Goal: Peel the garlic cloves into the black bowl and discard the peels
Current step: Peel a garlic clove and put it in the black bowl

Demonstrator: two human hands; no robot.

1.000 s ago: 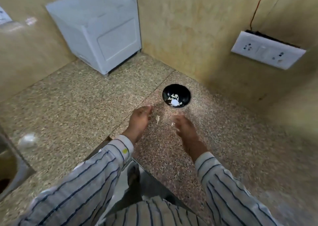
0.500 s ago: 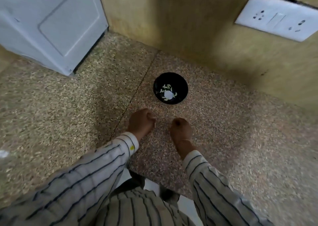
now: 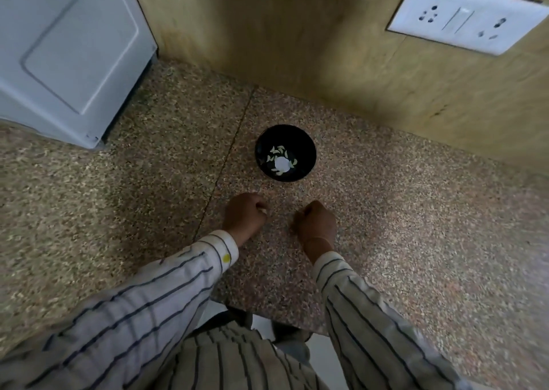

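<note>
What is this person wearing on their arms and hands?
Both arms are in long, pale shirt sleeves with thin dark stripes and buttoned cuffs. The left sleeve's cuff bears a small yellow dot. Left hand and right hand are bare, without gloves.

You have a speckled brown-and-pink granite countertop (image 3: 416, 241) in front of you, crossed by a thin dark seam (image 3: 228, 152). At your far left stands a pale grey boxy appliance (image 3: 65, 57) on the counter, against the yellowish tiled wall (image 3: 282, 33). High on that wall at your right sits a white rectangular switch-and-socket plate (image 3: 466, 18), slightly tilted.
</note>
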